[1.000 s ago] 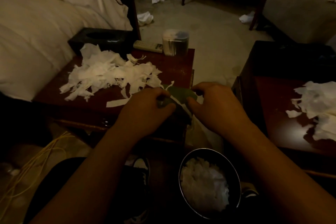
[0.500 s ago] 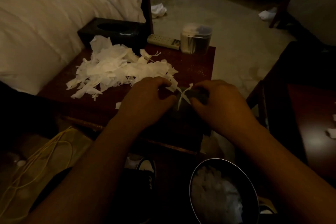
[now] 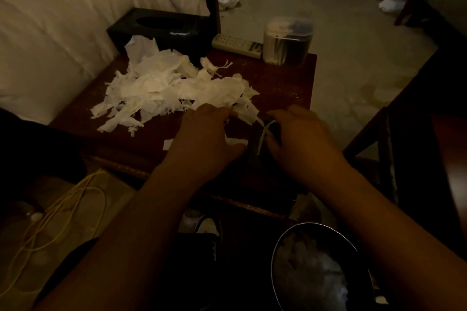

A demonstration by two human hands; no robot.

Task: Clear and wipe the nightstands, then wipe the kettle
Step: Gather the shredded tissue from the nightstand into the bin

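Head view: dark red wooden nightstand worktop point(image 3: 283, 78) beside white bed point(image 3: 63, 33), covered by heap of torn white tissue scraps point(image 3: 171, 91). Round metal bin point(image 3: 278, 255) with tissue waiting below front edge. Left hand point(image 3: 204, 134) pinching scraps at heap edge; right hand point(image 3: 303, 139) curled round dark cloth point(image 3: 255, 149), grip partly hidden. Best to rake whole heap toward edge, drop into bin, avoid scattering. Kettle not seen.

Tissue scraps point(image 3: 174, 88) on nightstand point(image 3: 285, 83) (bed point(image 3: 75, 20) left).
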